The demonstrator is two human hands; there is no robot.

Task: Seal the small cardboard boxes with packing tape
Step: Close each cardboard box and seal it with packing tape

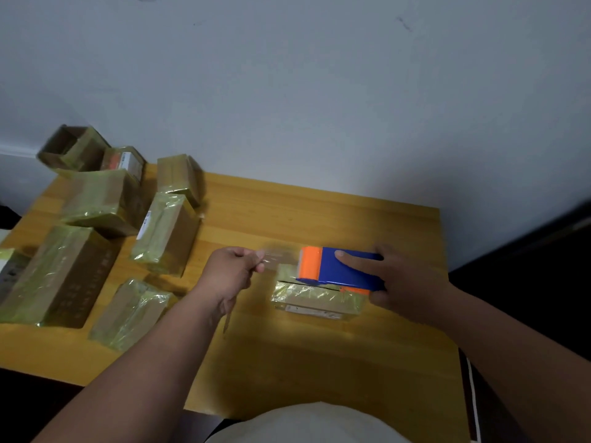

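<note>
Head view
Table [287, 362]: yellow wood, set against a pale wall.
Box in work [315, 297]: small cardboard box, right of the table's centre, wrapped in yellowish tape, lying flat under the dispenser.
Tape dispenser [343, 270]: blue body with orange front, resting on top of the box, orange end to the left.
Right hand [406, 282]: wrapped around the dispenser from the right, index finger stretched along the blue top, thumb at the near side.
Left hand [232, 273]: fingers curled, pinching the free end of the clear tape strip [276, 255]; strip blurred, drawn left from the dispenser's orange end.
Sealed boxes [166, 233]: about 8, grouped on the left part of the table, well apart from the box in work, most covered with shiny tape.
</note>
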